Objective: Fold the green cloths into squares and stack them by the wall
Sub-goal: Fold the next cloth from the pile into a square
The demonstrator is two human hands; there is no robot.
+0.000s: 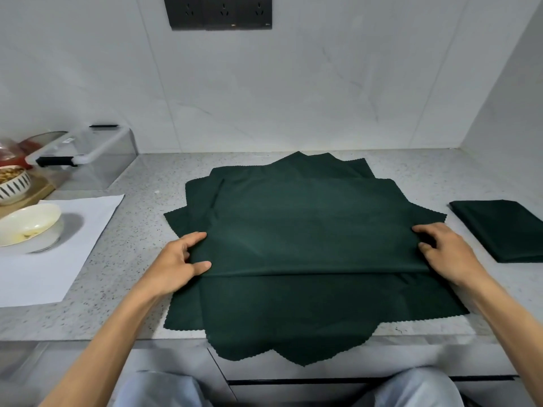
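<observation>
A pile of several dark green cloths [308, 312] lies spread and fanned out on the speckled counter, its near edges hanging over the counter's front. The top cloth [311, 224] is doubled, with its fold line running left to right between my hands. My left hand [179, 262] pinches the left end of that fold between thumb and fingers. My right hand [446, 251] pinches the right end the same way. One folded green cloth [502, 230] lies flat on the counter at the right, close to the side wall.
A white paper sheet [58, 259] lies at the left with a cream bowl [29, 224] on it. Behind them stand a patterned bowl of food [13, 183] and a clear lidded container [88, 160]. A dark socket panel [217, 11] sits on the back wall.
</observation>
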